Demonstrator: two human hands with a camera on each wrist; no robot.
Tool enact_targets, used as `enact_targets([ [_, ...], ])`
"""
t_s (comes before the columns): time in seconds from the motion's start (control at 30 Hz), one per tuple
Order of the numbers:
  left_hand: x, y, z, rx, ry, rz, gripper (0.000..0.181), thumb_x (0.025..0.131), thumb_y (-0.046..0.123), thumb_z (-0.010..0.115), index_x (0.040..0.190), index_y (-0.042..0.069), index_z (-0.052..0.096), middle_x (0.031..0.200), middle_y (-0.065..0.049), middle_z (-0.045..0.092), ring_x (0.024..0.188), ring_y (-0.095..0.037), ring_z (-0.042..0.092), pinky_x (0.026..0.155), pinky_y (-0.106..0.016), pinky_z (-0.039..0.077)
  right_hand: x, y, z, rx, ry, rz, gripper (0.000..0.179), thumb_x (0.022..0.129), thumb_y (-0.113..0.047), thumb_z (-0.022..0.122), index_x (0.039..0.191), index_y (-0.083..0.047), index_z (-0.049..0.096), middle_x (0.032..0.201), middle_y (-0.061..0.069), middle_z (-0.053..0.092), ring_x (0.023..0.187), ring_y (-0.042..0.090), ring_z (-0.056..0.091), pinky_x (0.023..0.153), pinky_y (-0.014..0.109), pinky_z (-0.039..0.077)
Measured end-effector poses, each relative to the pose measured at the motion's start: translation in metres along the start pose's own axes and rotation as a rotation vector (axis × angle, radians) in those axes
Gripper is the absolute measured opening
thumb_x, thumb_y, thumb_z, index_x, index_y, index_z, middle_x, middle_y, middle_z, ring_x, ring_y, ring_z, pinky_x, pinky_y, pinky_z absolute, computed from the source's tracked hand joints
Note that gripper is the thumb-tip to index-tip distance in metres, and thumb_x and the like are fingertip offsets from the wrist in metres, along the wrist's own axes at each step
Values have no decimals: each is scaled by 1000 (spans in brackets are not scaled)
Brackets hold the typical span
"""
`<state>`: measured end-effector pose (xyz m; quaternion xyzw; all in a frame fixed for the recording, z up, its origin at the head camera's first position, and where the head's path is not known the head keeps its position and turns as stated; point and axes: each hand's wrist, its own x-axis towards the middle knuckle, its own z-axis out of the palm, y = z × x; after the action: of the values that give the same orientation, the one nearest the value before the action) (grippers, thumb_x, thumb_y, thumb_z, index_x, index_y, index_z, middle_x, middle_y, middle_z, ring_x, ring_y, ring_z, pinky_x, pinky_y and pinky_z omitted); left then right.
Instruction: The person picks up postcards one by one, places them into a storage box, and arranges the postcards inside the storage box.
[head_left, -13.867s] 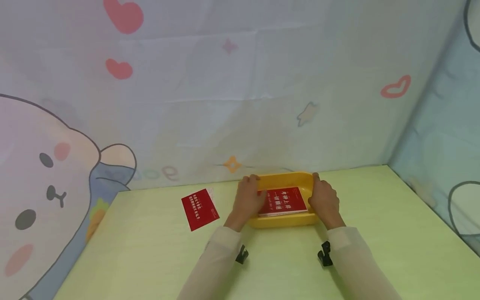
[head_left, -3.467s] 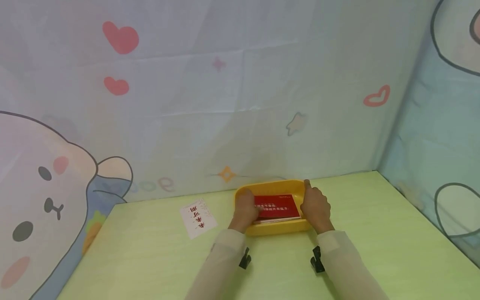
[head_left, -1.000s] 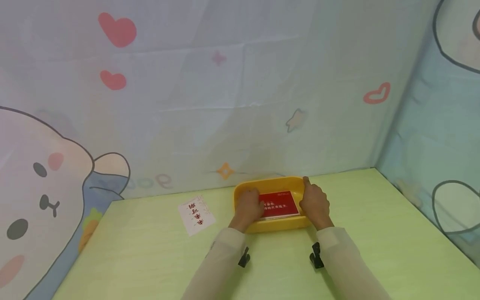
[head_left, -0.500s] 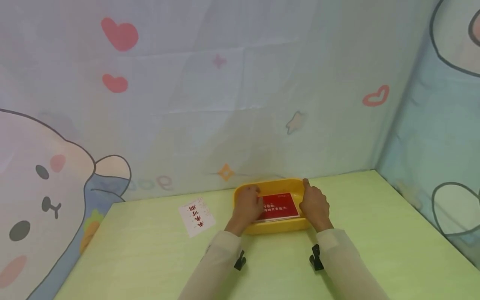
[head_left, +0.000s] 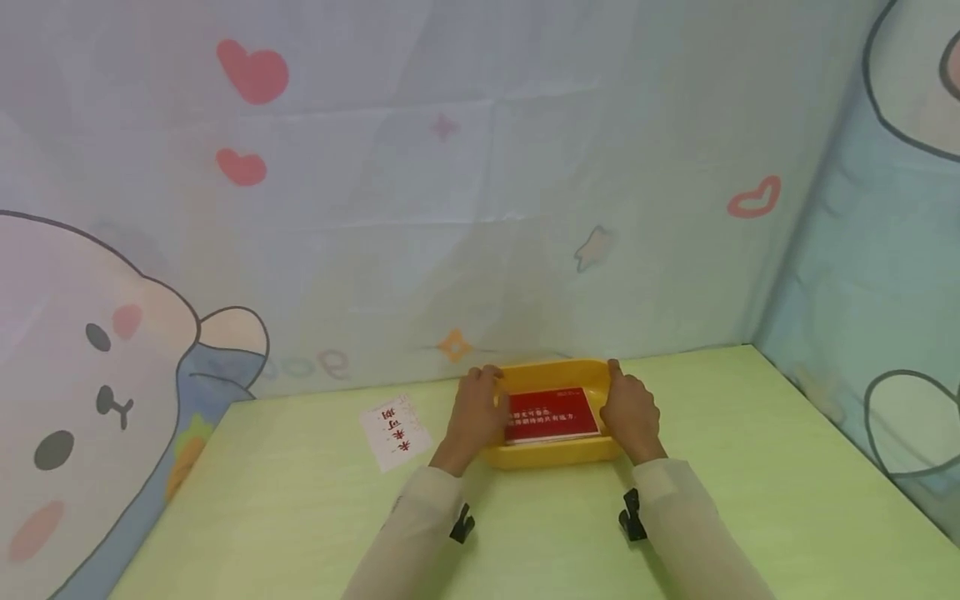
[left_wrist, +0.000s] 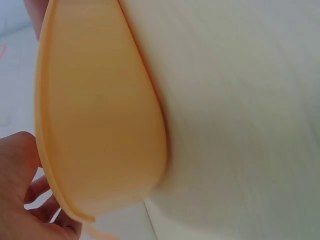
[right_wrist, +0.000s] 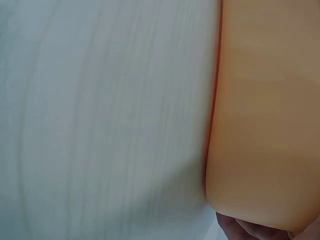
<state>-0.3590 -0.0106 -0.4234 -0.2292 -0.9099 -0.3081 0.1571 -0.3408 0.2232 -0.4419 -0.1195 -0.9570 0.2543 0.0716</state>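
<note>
A shallow yellow plastic tray (head_left: 555, 454) sits toward the back of the table, with a small stack of cards inside. The top card (head_left: 551, 414) is red with white characters. At the tray's left end, my left hand (head_left: 474, 414) grips the rim, thumb toward the inside. The left wrist view shows its fingers (left_wrist: 47, 210) curled at the tray's end wall (left_wrist: 100, 110). My right hand (head_left: 630, 412) holds the right end; fingertips (right_wrist: 250, 229) show under the corner in the right wrist view. Left of the tray lies a white card (head_left: 396, 433) with red characters.
The pale green table (head_left: 285, 500) runs back to a cloth backdrop (head_left: 360, 167) printed with hearts and a cartoon animal. Another cloth (head_left: 885, 292) hangs along the right side. A black clip (head_left: 632, 515) shows at the right sleeve.
My left hand has moved left from over the cards to the tray's left end. Compared with the oldest frame, the table card is white instead of red, and a different red card tops the stack.
</note>
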Motion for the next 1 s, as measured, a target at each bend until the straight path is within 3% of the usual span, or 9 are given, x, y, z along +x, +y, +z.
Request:
enact_targets([
  [0.27, 4, -21, -4, -61, 81, -120, 31, 98, 18, 57, 125, 3, 53, 113, -19, 56, 99, -30, 54, 84, -42, 51, 3, 2, -2, -1, 10, 3, 71, 90, -3, 61, 154, -3, 28, 122, 30, 59, 84, 37, 64, 72, 57, 58],
  [0.47, -5, -46, -11, -106, 89, -122, 37, 99, 19, 58, 130, 0, 50, 117, -23, 56, 104, -34, 56, 89, -46, 50, 3, 3, 0, 7, -1, 7, 72, 90, -3, 61, 154, -3, 28, 122, 29, 59, 79, 35, 63, 69, 55, 58],
  [0.73, -17, -81, -27, 24, 53, -129, 38, 97, 18, 64, 129, 2, 50, 116, -25, 56, 105, -41, 55, 81, -47, 51, 5, 1, 4, -6, 9, 10, 72, 90, -4, 64, 153, -3, 30, 122, 29, 60, 88, 39, 66, 74, 58, 57],
  [1.0, -26, -110, -43, 79, -1, -198, 46, 94, 19, 68, 132, 2, 48, 120, -26, 55, 106, -44, 53, 78, -51, 49, 6, -4, 7, -12, -2, 12, 72, 90, -4, 63, 154, -3, 29, 124, 29, 59, 84, 36, 65, 73, 56, 58],
])
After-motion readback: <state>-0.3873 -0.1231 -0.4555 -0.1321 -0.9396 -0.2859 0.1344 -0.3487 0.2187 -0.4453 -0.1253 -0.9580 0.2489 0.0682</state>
